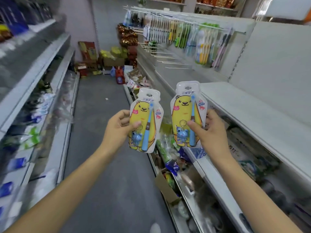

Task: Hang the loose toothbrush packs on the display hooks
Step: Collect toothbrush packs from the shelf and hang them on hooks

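Observation:
My left hand [117,128] grips a yellow bear toothbrush pack [144,111] upright, thumb on its front. My right hand [210,132] holds a second, matching pack [183,106] upright, thumb pressed on the front and fingers behind. Each pack shows a blue brush and a small blue toy, with a hang hole at the top. Both packs are held out in front of me over the aisle. The display hooks [161,56] stick out from the white back panel up and to the right, several of them bare. Other toothbrush packs [202,46] hang on the upper row.
A white shelf [244,105] runs along the right under the hooks, with mixed goods on lower shelves. Stocked shelves [42,98] line the left side. The grey aisle floor [101,132] leads to piled boxes and bags [107,59] at the far end.

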